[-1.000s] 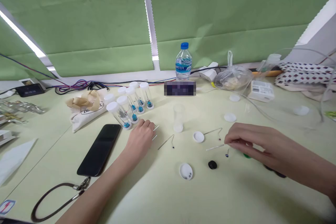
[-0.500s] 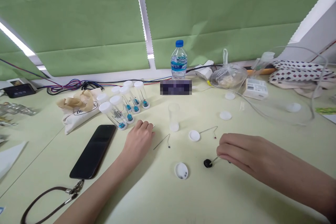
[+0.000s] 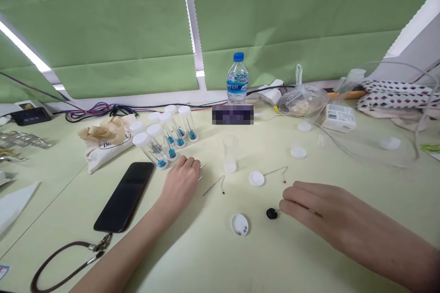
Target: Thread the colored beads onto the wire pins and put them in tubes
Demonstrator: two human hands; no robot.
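My left hand (image 3: 182,181) rests closed on the table, with thin metal tips, perhaps tweezers, poking out past its fingers. Closed beside a small black round piece (image 3: 272,213), my right hand (image 3: 305,201) pinches a thin metal wire, mostly hidden by the fingers. Between the hands lie a bent wire (image 3: 215,185) with a dark tip and a white cap (image 3: 256,178) with a red-tipped wire at its edge. A white cap (image 3: 239,225) nearer me holds several small dark bits. An uncapped clear tube (image 3: 230,153) stands upright behind.
Several capped tubes (image 3: 190,123) with blue pieces stand at the left, near a phone (image 3: 124,197) and a cloth pouch (image 3: 110,146). A water bottle (image 3: 237,80) is at the back; cables, a plastic bag (image 3: 302,100) and a white box (image 3: 339,117) lie right.
My right hand has shifted slightly beside the black piece, and less of its wire shows. More of the metal tips shows at my left hand. The view has shifted slightly.
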